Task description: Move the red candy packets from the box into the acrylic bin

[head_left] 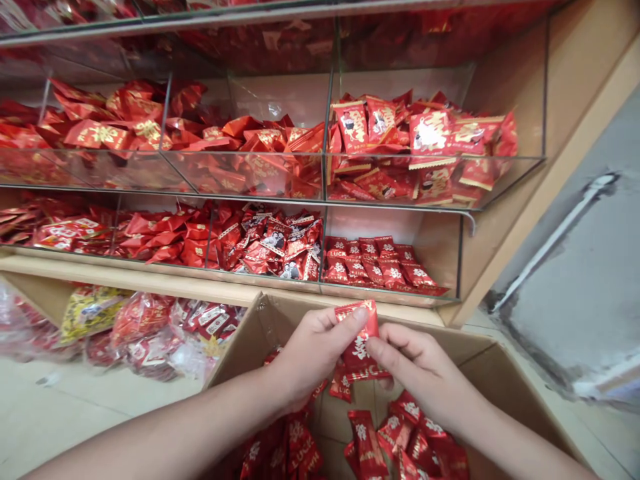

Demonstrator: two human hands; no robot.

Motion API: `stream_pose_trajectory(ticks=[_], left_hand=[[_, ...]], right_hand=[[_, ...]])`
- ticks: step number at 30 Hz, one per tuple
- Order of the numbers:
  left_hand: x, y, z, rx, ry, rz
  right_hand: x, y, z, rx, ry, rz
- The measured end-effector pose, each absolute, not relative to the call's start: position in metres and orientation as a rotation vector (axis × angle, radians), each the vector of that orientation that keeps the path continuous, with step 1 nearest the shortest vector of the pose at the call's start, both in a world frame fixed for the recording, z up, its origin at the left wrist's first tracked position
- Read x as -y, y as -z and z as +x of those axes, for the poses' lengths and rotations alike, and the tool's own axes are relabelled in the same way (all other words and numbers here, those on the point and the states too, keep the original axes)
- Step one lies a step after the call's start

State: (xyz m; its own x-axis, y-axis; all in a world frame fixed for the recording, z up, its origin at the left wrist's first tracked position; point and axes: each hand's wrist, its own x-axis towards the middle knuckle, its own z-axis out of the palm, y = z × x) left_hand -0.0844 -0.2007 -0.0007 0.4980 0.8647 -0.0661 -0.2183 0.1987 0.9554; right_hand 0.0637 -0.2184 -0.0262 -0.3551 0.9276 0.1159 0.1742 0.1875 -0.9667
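The left hand (313, 353) and right hand (425, 360) both pinch one red LUCK packet (359, 363) above the open cardboard box (507, 383). A slackened thumb could drop it among similar packets (367, 440) inside; opposing pulls might tear its wrapper.

Left grip (316, 348), right grip (423, 357) and forearms (185, 421) are bare
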Motion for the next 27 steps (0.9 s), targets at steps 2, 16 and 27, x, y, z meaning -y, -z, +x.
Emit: stream_pose_trajectory(ticks=[2, 16, 27], left_hand=[[0.2001, 0.0009, -0.0858, -0.723, -0.844, 1.182], [0.1961, 0.0042, -0.0838, -0.816, -0.985, 1.137], [0.2013, 0.0012, -0.0815, -0.716, -1.062, 0.97]], right_hand=[[0.2185, 0.027, 0.0643, 1.737, -1.182, -1.067], [0.2173, 0.021, 0.0705, 1.657, -1.211, -1.134], [0.2189, 0.02, 0.0687, 1.605, -1.267, -1.02]])
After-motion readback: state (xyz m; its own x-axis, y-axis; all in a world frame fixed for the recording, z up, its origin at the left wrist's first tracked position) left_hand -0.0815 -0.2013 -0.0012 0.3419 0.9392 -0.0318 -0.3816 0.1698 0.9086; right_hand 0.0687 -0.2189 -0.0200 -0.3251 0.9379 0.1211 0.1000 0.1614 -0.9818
